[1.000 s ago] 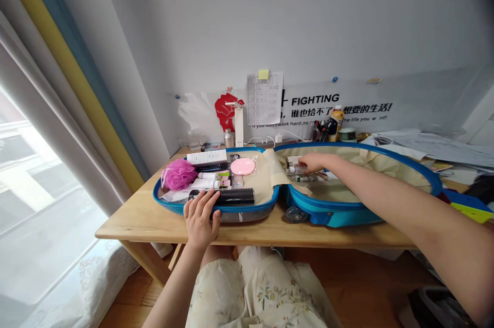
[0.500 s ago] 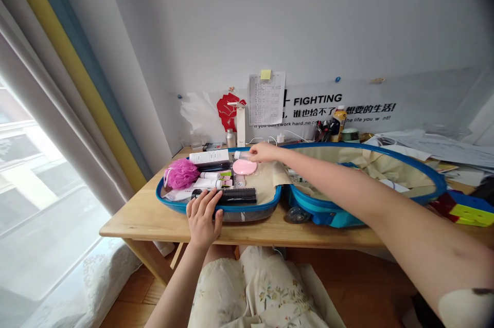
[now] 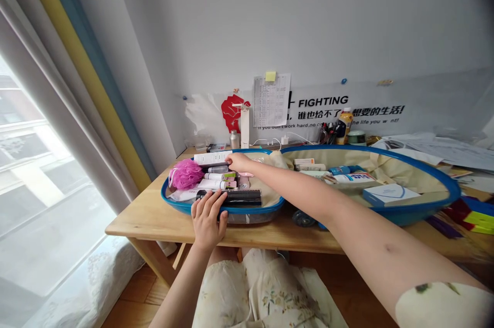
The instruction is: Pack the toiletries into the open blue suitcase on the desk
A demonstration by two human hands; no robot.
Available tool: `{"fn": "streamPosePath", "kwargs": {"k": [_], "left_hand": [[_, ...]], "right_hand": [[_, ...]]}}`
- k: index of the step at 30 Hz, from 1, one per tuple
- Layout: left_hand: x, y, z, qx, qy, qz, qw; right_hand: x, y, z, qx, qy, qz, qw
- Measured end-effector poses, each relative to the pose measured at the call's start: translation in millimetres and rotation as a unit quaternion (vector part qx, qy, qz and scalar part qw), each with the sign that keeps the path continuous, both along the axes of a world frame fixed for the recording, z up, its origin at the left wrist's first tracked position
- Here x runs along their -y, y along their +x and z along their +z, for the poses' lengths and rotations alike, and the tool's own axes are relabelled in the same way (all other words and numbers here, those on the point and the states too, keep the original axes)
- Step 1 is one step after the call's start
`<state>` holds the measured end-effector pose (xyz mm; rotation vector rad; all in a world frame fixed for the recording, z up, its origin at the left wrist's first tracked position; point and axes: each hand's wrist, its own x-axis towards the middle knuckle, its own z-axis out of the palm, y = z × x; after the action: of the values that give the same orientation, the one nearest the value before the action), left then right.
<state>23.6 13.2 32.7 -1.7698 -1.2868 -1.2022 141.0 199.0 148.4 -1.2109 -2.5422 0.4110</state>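
Observation:
An open suitcase with blue rims lies in two halves on the wooden desk (image 3: 131,217). Over the left half (image 3: 174,206), my right hand (image 3: 238,162) pinches the right end of a white-and-black box (image 3: 211,158). A pink oval item (image 3: 247,174) is mostly hidden under that hand. Just below the box lie a small greyish bottle (image 3: 218,169) and white tubes (image 3: 211,184). A pink bath puff (image 3: 186,174) sits at the left end. My left hand (image 3: 208,217) rests with fingers apart across the front rim, touching a long black case (image 3: 242,197).
The right half (image 3: 450,192) holds small boxes, a tube (image 3: 354,178) and a blue-and-white box (image 3: 391,194). Behind stand a white lamp (image 3: 245,127), a metallic bottle (image 3: 234,139) and a yellow drink bottle (image 3: 344,125). Papers (image 3: 432,148) and coloured blocks (image 3: 478,215) lie right.
My right hand has moved left from the clear small bottle to the box's end. A greyish bottle now shows below the box. More of the right half's contents is visible. My left hand stays put.

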Motion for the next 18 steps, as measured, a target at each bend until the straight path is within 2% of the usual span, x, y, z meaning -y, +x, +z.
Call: {"fn": "streamPosePath", "kwargs": {"k": [3,5,10,14,18], "left_hand": [[0,0,0.4,0.0,0.002,-0.002,1.0],[0,0,1.0,-0.002,0.004,-0.003,1.0],[0,0,1.9,-0.007,0.009,-0.004,1.0],[-1,-1,0.9,-0.01,0.012,-0.009,1.0],[-1,-2,-0.2,-0.014,0.015,-0.007,1.0]], "right_hand": [[-9,21,14.4,-0.029,0.002,-0.001,1.0],[-17,46,27.8,-0.039,0.005,-0.013,0.999],[-30,139,52.0,-0.004,0.011,-0.088,0.996],[-28,210,46.6,0.103,-0.024,-0.123,0.987],[-21,252,25.0,0.2,-0.079,-0.127,0.968]]}}
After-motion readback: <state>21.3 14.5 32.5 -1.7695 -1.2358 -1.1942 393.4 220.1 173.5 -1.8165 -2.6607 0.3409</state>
